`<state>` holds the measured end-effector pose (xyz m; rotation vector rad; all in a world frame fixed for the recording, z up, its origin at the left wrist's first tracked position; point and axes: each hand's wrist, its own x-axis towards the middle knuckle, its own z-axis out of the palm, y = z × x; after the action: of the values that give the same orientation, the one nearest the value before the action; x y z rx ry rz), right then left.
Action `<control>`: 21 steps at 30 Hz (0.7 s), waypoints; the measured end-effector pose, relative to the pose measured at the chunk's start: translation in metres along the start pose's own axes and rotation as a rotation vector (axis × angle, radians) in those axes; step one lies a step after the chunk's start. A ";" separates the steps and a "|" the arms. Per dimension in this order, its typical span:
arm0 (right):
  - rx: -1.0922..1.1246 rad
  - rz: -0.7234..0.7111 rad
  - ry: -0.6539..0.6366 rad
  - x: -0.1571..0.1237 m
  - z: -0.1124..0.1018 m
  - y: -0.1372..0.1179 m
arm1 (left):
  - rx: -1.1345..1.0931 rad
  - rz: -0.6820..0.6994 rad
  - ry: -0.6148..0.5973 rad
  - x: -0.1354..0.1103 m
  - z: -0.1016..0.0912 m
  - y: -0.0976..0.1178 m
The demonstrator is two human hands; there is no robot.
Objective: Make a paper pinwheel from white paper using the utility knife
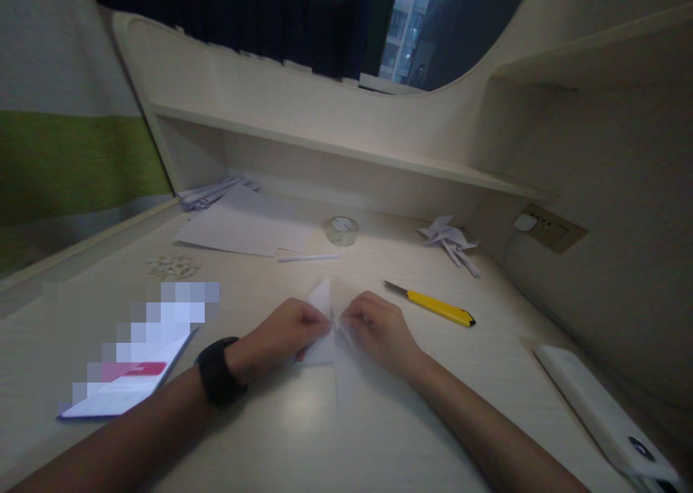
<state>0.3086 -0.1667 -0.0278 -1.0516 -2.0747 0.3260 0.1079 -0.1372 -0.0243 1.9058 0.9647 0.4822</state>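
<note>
Between my hands, over the middle of the desk, is a cut white paper piece [320,350] with pointed flaps. My left hand [289,327], with a black band on the wrist, pinches it from the left. From the other side my right hand [382,330] has its fingers closed on the paper near its centre. Fingertips hide the spot where the flaps meet. A yellow utility knife [441,309] lies right of my right hand, blade out. Beyond my hands rest a thin white paper stick [308,258] and a roll of clear tape [342,230].
White paper sheets [238,226] and rolled paper sticks [203,195] lie at the back left. Paper pinwheels [447,237] lie at the back right. Small pale pieces [172,266] and a partly blurred tablet-like screen [146,377] are left; a white device [600,406] sits right.
</note>
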 end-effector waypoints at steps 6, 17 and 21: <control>-0.065 -0.048 -0.009 -0.002 0.002 0.002 | -0.003 -0.001 0.008 0.000 0.000 0.001; -0.414 -0.254 -0.002 -0.008 0.006 0.000 | -0.010 -0.002 0.018 0.002 0.002 -0.003; -0.462 -0.281 0.000 -0.011 0.009 0.002 | 0.006 -0.023 0.024 0.003 0.004 -0.007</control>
<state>0.3069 -0.1722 -0.0409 -0.9927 -2.3187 -0.3090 0.1092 -0.1350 -0.0328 1.8963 1.0042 0.4898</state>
